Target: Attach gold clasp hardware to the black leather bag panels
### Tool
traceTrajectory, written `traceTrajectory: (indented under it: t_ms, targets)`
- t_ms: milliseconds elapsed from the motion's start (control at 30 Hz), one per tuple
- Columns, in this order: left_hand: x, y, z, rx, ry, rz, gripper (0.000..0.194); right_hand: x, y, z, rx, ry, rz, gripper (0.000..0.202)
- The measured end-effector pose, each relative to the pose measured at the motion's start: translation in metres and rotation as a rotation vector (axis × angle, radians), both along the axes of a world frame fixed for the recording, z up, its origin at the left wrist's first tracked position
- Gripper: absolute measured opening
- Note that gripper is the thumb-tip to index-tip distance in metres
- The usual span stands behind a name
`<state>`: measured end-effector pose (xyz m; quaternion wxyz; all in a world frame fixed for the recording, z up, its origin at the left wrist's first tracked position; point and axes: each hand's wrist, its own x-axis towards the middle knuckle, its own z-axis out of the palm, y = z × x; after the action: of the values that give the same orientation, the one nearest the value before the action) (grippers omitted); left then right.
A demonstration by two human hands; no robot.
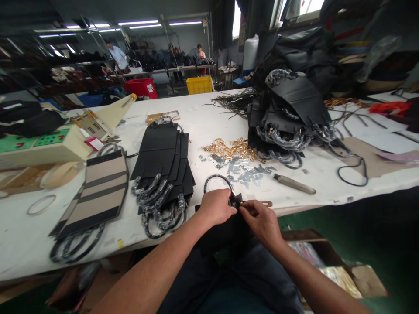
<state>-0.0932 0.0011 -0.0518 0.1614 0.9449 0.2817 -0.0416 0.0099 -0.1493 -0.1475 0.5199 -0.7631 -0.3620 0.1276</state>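
- Right now both hands meet at the near edge of the table point(203, 117), just above the person's lap. The left hand point(216, 206) is closed in a pinch on a small black tab point(235, 199); the right hand point(260, 218) pinches a small gold-coloured fitting point(242, 205) against that tab.
- From the tab a wrapped handle loop point(216, 179) arcs up onto the table, and a dark panel point(222, 233) hangs down below the hands into the lap.
- By its look the panel is light, thin and floppy; it will sag unless held close to the tab, where the layers are stiffer.
- The handle loop looks springy and film-wrapped, so probably a little slick. Gripping the tab itself, as the left hand does, seems surer.
- The fitting is tiny, hard and easy to drop; fingertip pinching suits it.
- Just beyond the hands lie gold clips point(233, 149), grey metal plates point(244, 170) and a wooden-handled tool point(293, 183).
- To the left sits a stack of black panels point(163, 155); far right, a heap of black pieces point(291, 109).
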Motion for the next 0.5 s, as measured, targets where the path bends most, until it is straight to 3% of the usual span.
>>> traceTrajectory:
  t_ms: [167, 500]
  targets:
    - [-0.002, -0.003, 0.001, -0.031, -0.022, 0.014, 0.025, 0.002, -0.003, -0.001, 0.02, 0.073, 0.055, 0.026]
    - [-0.002, -0.005, -0.002, -0.002, -0.068, 0.002, 0.016, 0.016, -0.001, 0.012, -0.059, -0.168, 0.215, 0.019]
